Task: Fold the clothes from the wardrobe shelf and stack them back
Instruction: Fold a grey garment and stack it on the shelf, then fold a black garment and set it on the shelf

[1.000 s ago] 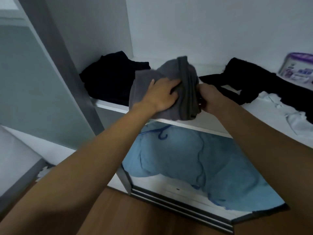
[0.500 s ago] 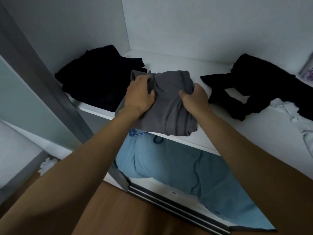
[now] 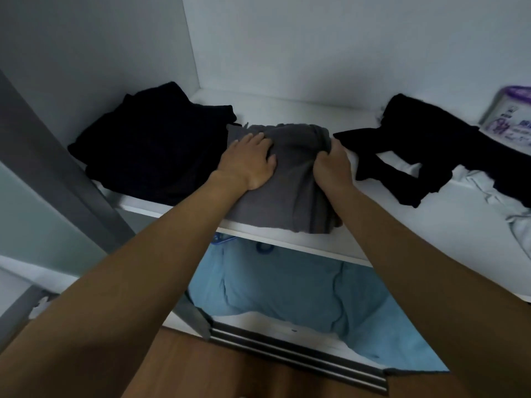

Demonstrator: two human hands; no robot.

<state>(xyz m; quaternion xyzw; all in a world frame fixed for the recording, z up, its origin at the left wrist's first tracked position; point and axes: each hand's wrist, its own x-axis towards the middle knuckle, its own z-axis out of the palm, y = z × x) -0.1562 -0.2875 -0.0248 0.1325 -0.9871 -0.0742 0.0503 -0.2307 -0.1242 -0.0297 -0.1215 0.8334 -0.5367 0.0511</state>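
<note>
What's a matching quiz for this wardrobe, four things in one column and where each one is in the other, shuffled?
Things:
1 grey garment
2 black pile
3 white cloth
4 blue bedding

Places:
A below the shelf
B under the left hand, gripped by the right hand
C left end of the shelf
D right end of the shelf

Pairs: 1-B, 2-C, 3-D, 4-A

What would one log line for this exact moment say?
grey garment: folded, on shelf | left hand: pressing flat on it | right hand: gripping its right edge | black pile: to its left
</note>
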